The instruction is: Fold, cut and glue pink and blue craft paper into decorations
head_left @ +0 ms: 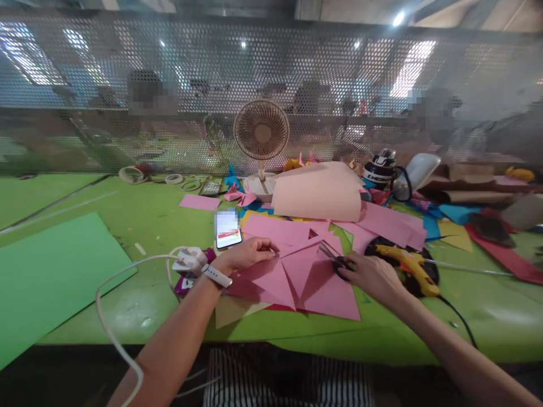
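My left hand (254,252), with a pale watch band (216,276) on its wrist, pinches the left end of a pink paper sheet (303,249). A pair of scissors (329,254) is in my right hand (368,275), its dark handles wrapped by my fingers. The blades point up and left and lie over the right part of the pink paper; whether they are parted is hard to make out. More pink sheets (326,288) lie beneath both hands, overlapping, with a tan sheet (237,311) partly under them.
A yellow glue gun (409,265) rests right of my right hand. A phone (228,229) and a white plug adapter (189,260) with a cable are near my left hand. A fan (262,133) stands behind, beside a large peach sheet (318,192). Green card (59,277) lies left.
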Action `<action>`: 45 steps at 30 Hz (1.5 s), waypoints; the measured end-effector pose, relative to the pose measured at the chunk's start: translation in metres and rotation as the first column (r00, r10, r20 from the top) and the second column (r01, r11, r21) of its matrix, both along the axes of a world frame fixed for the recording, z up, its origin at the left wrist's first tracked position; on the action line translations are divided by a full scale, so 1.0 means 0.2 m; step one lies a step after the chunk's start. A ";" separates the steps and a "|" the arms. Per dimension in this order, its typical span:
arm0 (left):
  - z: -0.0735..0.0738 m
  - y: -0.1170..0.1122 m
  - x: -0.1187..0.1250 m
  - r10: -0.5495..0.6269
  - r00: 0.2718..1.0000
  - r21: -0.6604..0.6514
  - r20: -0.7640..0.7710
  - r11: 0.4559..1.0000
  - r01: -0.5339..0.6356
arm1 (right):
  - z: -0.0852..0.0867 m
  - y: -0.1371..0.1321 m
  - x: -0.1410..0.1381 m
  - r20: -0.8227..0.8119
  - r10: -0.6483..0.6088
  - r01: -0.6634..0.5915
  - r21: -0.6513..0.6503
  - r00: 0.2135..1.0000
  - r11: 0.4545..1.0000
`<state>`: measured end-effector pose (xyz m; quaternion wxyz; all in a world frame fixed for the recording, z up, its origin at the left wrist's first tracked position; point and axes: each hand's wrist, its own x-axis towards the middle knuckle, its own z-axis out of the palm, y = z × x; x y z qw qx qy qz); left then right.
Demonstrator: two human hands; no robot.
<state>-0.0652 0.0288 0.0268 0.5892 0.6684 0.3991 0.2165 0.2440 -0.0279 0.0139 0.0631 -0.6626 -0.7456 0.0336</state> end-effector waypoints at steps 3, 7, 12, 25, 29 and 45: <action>-0.01 0.00 0.00 -0.004 1.000 0.016 -0.025 1.000 0.004 | 0.02 0.03 0.03 -0.063 0.028 -0.034 -0.090 0.998 0.995; -0.02 0.01 0.00 -0.013 0.999 0.048 -0.051 0.999 0.015 | 0.03 0.01 0.08 -0.072 0.050 -0.048 0.025 0.996 0.999; -0.05 0.03 0.00 -0.014 0.996 0.080 -0.092 0.997 0.021 | 0.01 -0.09 -0.02 0.186 0.424 -0.451 0.552 0.886 0.701; -0.01 -0.03 0.05 -0.012 0.970 0.374 -0.243 0.922 0.105 | -0.10 0.03 -0.24 -0.089 0.775 -0.664 0.460 0.626 0.589; -0.01 -0.05 0.07 0.030 0.934 0.536 -0.357 0.825 0.179 | -0.13 0.03 -0.25 -0.345 0.680 -0.563 0.385 0.647 0.732; -0.01 -0.08 0.10 0.118 0.793 0.690 -0.598 0.578 0.435 | -0.09 0.04 -0.32 -0.697 0.249 -0.306 0.045 0.672 0.951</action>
